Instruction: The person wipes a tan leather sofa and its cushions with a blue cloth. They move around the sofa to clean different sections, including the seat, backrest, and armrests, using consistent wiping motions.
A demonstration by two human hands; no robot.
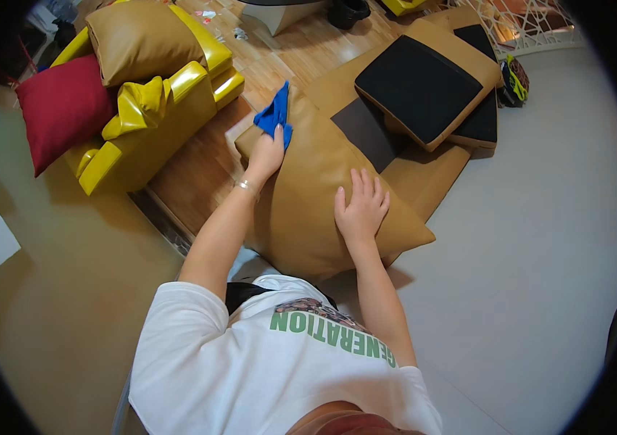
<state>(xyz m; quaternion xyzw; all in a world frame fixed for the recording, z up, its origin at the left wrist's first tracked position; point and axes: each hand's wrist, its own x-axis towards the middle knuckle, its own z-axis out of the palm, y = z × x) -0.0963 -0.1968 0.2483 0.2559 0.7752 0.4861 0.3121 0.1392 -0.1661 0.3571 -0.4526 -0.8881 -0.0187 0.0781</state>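
A large tan leather-look cushion (pixel 308 201) leans in front of me, its pointed corner towards the right. My left hand (pixel 266 155) grips a bunched blue cloth (pixel 276 117) at the cushion's upper left edge. Flat on the cushion's face rests my right hand (pixel 362 209), fingers spread, holding nothing. Behind the cushion is a tan sofa base (pixel 422 187) with a dark panel (pixel 368 133) on its seat. Whether the cloth touches the cushion all along its underside is hidden.
Tan seat cushions with black undersides (pixel 420 89) are stacked on the sofa at right. A yellow armchair (pixel 161 144) at left bears a tan cushion (pixel 142 41) and a red pillow (pixel 66 109). Paper scraps (pixel 240 33) litter the wooden floor (pixel 308 51) near a black bin (pixel 347 13).
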